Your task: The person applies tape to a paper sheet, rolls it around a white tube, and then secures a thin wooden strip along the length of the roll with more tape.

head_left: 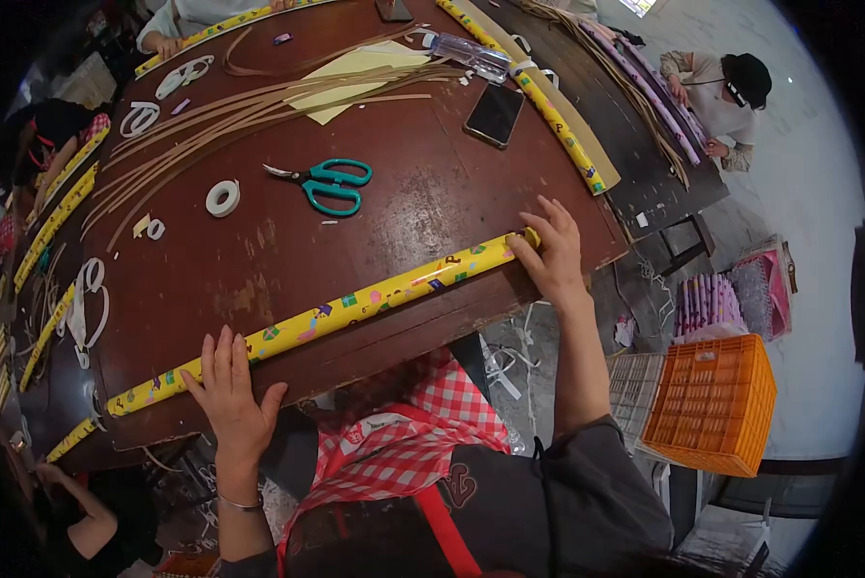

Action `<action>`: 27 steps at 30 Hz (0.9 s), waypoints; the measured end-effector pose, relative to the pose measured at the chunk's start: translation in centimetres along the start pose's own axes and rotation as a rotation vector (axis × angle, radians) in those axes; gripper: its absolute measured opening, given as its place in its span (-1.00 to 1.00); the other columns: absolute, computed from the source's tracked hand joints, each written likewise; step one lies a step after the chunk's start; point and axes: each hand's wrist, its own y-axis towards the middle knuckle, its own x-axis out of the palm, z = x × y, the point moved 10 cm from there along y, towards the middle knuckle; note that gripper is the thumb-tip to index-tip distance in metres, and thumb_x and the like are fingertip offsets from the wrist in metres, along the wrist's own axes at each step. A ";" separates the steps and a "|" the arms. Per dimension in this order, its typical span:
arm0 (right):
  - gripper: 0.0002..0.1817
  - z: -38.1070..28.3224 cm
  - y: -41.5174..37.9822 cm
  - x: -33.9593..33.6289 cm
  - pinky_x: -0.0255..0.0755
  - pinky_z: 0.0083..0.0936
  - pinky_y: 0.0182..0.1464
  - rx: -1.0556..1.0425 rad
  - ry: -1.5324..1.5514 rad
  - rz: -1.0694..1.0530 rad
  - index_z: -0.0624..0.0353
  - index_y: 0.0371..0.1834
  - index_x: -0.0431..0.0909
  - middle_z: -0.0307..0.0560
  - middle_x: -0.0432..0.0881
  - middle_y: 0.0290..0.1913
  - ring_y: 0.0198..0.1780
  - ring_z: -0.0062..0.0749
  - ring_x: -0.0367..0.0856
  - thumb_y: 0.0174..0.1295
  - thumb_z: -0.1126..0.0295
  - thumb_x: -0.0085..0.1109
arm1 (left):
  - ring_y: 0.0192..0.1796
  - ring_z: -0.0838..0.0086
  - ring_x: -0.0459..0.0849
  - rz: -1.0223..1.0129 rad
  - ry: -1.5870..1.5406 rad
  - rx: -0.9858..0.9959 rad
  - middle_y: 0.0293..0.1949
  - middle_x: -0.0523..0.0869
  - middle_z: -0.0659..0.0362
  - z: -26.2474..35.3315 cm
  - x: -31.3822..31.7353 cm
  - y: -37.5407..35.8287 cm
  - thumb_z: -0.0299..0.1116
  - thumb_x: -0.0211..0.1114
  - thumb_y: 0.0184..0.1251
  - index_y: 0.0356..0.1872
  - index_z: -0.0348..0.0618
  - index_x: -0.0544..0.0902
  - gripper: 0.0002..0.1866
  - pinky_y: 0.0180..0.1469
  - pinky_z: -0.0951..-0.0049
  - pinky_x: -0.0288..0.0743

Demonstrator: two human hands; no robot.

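A long, slim roll of yellow patterned wrapping paper (355, 306) lies along the near edge of the brown table. My left hand (232, 397) rests over its left part, fingers stretched out and thumb apart. At the roll's right end is my right hand (552, 252), fingers spread and the thumb touching the end. Neither hand is closed around the roll. Beyond it lie scissors with teal handles (334, 185), blades pointing left, and a roll of white tape (222, 198).
Brown strips (249, 114) and a pale yellow sheet (341, 82) lie across the table. A phone (494, 115), a plastic bottle (469, 56) and another yellow roll (560, 130) are at the right. An orange crate (710, 405) stands on the floor. Other people work around the tables.
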 end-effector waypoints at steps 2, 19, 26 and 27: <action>-0.62 1.0 -0.1 0.0 0.17 -0.08 0.37 0.013 0.011 -0.011 0.13 -0.02 0.68 0.11 0.49 0.28 0.36 0.12 0.35 0.18 0.14 0.34 | 0.56 0.09 0.09 -0.005 -0.018 -0.003 0.50 0.26 0.11 0.0 0.0 0.0 0.03 0.40 0.15 0.46 -0.11 0.27 -0.12 0.45 -0.39 -0.27; -0.53 -1.5 -0.8 -1.3 0.13 0.05 0.39 -0.141 0.063 -0.129 0.07 0.10 0.63 0.08 0.42 0.34 0.41 0.11 0.27 0.13 0.18 0.40 | 0.54 0.10 0.15 0.011 -0.047 -0.033 0.47 0.30 0.13 -1.2 -0.5 -0.3 -0.05 0.40 0.19 0.42 -0.09 0.32 -0.20 0.47 -0.34 -0.29; -0.56 -6.8 -1.9 0.5 0.07 0.18 0.40 -0.259 0.053 -0.314 0.01 -0.09 0.62 -0.16 0.55 0.09 0.31 -0.12 0.40 -0.08 0.27 0.51 | 0.45 0.17 0.35 0.142 -0.009 -0.177 0.38 0.46 0.17 -8.1 -2.2 -2.6 -0.31 0.37 0.27 0.17 -0.01 0.63 -0.58 0.49 -0.18 -0.15; -0.58 -7.6 -2.2 0.9 0.06 0.19 0.40 -0.290 0.082 -0.340 -0.01 -0.11 0.62 -0.19 0.57 0.02 0.25 -0.18 0.44 -0.10 0.29 0.51 | 0.45 0.17 0.35 0.161 0.053 -0.183 0.37 0.47 0.17 -8.3 -2.7 -2.9 -0.30 0.38 0.26 0.15 -0.03 0.65 -0.59 0.48 -0.18 -0.12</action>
